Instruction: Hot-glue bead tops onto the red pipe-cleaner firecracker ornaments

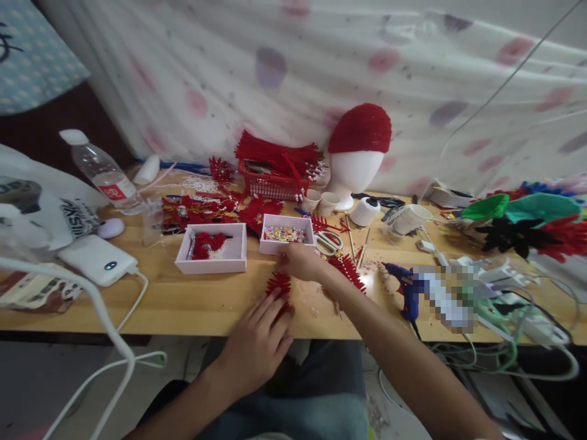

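My left hand (261, 336) lies palm down at the table's front edge, its fingers stretched out over a spiky red chenille piece (278, 283). The piece's upper part shows beyond my fingertips; the rest is under the hand. Just in front of a small white box of coloured beads (275, 234), my right hand (300, 261) is bent inward with its fingers drawn together. Whatever is between those fingertips is too small or hidden to make out. Another spiky red piece with beads (346, 269) lies right of my right wrist.
Left stands a white box with red pieces (236, 264). Behind are a red basket (275, 185), scissors (328, 242), a thread cone (365, 212) and a foam head in red wrapping (355, 168). A blue glue gun (409, 290) and tangled cables lie right; a power bank (98, 260) lies left.
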`<state>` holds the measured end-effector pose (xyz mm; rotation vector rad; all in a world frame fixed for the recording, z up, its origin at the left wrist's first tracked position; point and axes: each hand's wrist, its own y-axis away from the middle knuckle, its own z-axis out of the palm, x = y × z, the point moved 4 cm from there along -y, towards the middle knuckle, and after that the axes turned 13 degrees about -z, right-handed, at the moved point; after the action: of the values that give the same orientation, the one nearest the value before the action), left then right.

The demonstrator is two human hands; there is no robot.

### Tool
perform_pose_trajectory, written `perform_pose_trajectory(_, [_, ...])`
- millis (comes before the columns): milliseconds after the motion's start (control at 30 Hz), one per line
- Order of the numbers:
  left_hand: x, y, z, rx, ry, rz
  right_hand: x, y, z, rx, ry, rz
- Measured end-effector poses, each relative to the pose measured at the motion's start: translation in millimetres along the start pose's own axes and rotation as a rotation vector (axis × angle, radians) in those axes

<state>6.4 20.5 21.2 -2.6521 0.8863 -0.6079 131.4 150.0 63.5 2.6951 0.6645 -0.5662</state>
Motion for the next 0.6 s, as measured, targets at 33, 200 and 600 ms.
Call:
perform_pose_trajectory(33, [-3,-1,8,-0.032,-0.012,-0.021,0,2,-3,0.047,0.033,0.008])
perform_pose_trajectory(200, [-10,-2,27,-0.106,-0.019,-0.080,55,19,-64,0.289,0.277,0.190])
perform_pose_trajectory(600, [-2,-10,32,-0.043,-0.111,-0.135,175,-17,-70,0.116,0.350,0.410])
